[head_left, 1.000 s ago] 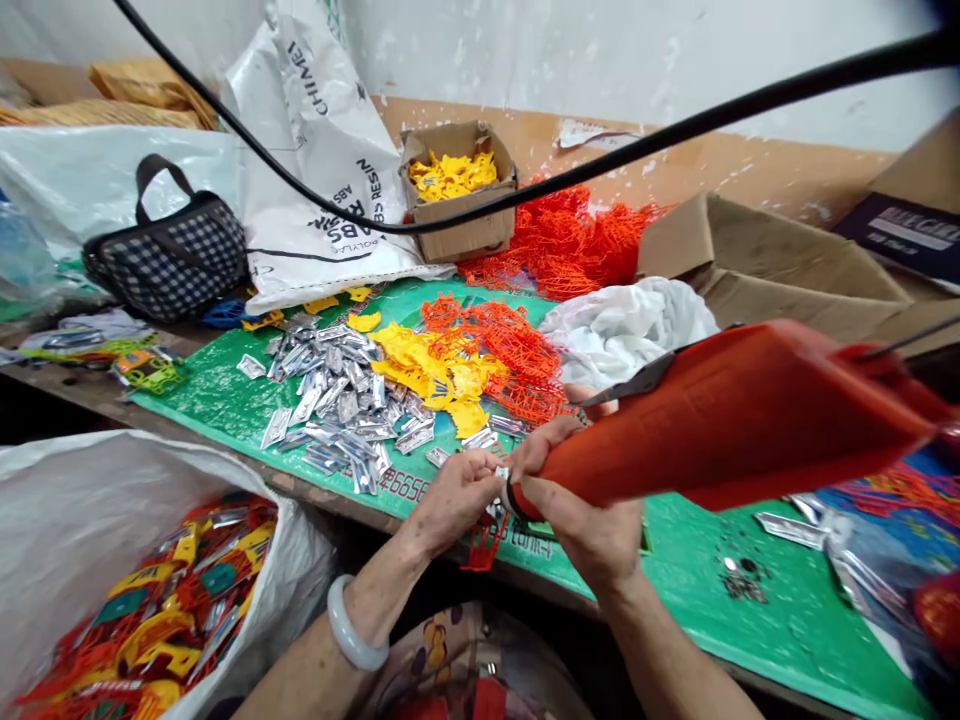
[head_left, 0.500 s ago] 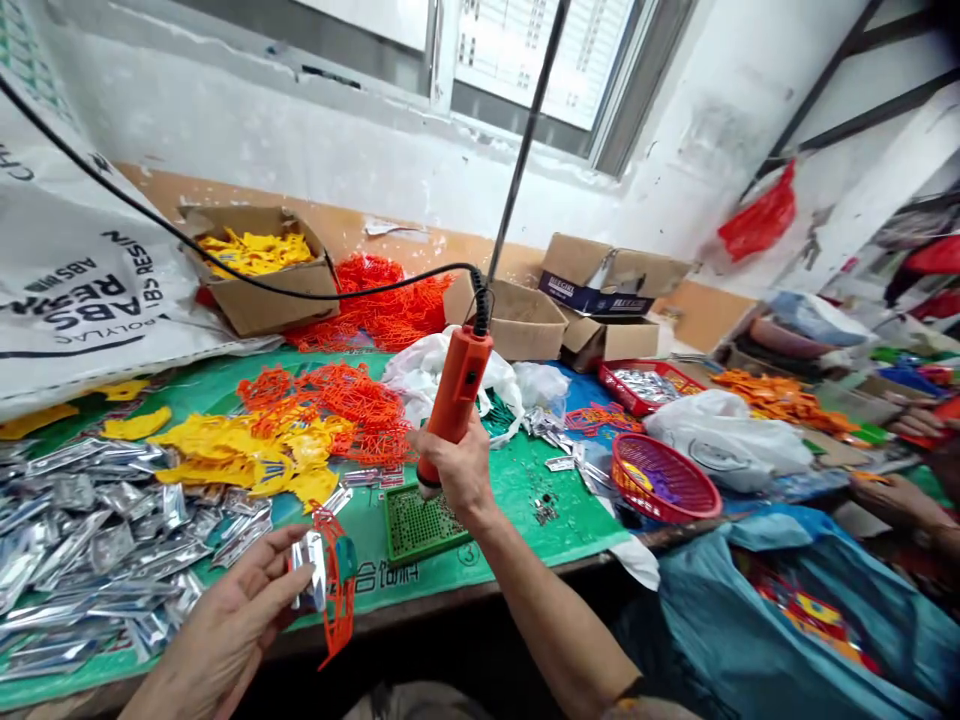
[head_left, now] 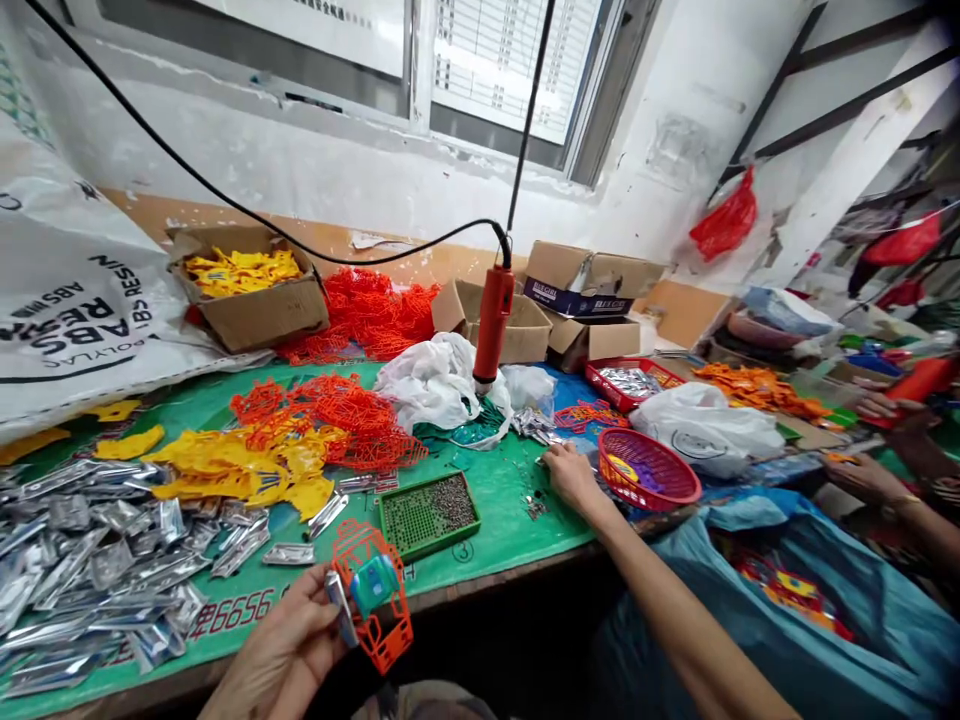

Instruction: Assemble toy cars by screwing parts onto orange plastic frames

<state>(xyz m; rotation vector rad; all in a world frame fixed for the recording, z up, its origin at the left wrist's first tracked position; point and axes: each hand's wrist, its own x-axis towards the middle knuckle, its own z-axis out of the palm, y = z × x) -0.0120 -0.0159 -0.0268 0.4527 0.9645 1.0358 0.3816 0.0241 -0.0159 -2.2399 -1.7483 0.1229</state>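
Note:
My left hand (head_left: 296,630) is closed on an orange plastic frame (head_left: 390,640) at the table's front edge. A teal piece (head_left: 375,584) sits inside the frame, and a shiny silver part (head_left: 342,608) lies along its side by my fingers. My right hand (head_left: 574,478) rests low on the green table cover, its fingers bent together; what they pinch, if anything, is hidden. Small dark bits (head_left: 535,506) lie just left of it. The red electric screwdriver (head_left: 493,325) hangs upright from its cord, apart from both hands. A green tray (head_left: 427,540) of small screws stands between my hands.
Silver parts (head_left: 97,560) are heaped at left, beside yellow pieces (head_left: 247,465) and orange frames (head_left: 330,415). Cardboard boxes (head_left: 259,310) line the wall. A red basket (head_left: 649,470) and a blue bag (head_left: 697,560) are at right, near another person's hand (head_left: 862,478).
My right hand has let go of the electric screwdriver, which now hangs farther back, and has moved right to the table. My left hand has moved right, turning the orange frame face-on.

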